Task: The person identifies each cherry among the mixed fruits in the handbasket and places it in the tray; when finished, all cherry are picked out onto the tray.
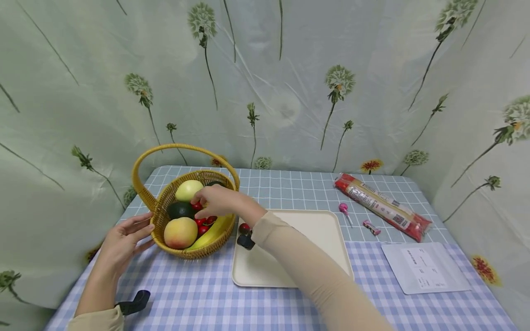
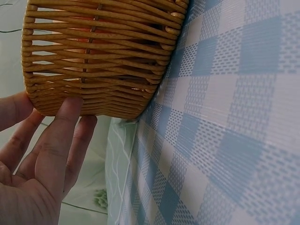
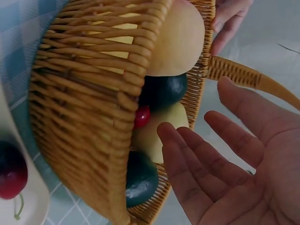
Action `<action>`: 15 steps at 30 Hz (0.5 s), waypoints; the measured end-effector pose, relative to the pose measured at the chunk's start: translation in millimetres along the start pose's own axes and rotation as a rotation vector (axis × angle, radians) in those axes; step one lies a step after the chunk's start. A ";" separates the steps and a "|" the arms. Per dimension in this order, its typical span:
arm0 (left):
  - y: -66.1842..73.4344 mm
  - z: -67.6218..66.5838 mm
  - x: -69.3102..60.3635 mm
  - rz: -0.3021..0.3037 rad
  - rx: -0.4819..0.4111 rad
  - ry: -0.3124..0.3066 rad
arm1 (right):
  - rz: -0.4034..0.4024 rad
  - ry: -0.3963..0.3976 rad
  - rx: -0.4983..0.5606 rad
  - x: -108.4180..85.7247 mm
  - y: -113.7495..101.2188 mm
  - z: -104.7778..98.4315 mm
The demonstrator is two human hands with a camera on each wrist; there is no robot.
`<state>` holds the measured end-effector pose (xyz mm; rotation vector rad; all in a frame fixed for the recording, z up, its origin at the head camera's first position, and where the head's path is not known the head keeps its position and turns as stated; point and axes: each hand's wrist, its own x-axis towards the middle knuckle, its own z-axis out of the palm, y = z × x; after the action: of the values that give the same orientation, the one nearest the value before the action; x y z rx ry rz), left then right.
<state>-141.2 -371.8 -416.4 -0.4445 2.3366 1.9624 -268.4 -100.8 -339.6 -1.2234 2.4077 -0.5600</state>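
Note:
A yellow wicker basket (image 1: 194, 253) with a tall handle holds a peach (image 1: 181, 233), a dark green avocado (image 1: 180, 210), a pale yellow-green fruit (image 1: 189, 190), a banana (image 1: 213, 233) and several red cherries (image 1: 203, 230). Against the basket's left outer side rest the fingertips of my left hand (image 1: 126, 236), fairly straight on the weave in the left wrist view. Above the fruit, my right hand (image 1: 219, 201) reaches over the basket. Its fingers are loosely bent and apart, with nothing between them in the right wrist view. A second dark green fruit (image 3: 141, 179) lies near the rim.
Right of the basket is a cream tray (image 1: 265, 276), partly under my right forearm, with a dark red cherry (image 3: 13, 171) on it. Farther right lie a pink lollipop (image 1: 343, 208), a wrapped candy (image 1: 371, 227), a long red packet (image 1: 383, 207) and a white pouch (image 1: 424, 269).

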 end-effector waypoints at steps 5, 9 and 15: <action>0.7 0.7 -1.7 -0.010 0.023 0.010 | 0.019 -0.060 -0.008 18.0 -0.6 -1.2; 1.0 1.4 -2.3 -0.004 0.022 0.014 | 0.067 -0.095 -0.009 31.4 2.0 -1.6; 0.8 1.9 -1.6 0.006 0.031 0.023 | 0.160 -0.133 -0.030 46.3 1.1 0.3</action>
<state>-140.1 -369.5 -415.7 -0.4607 2.3810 1.9309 -294.3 -138.3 -347.6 -1.0332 2.3815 -0.3838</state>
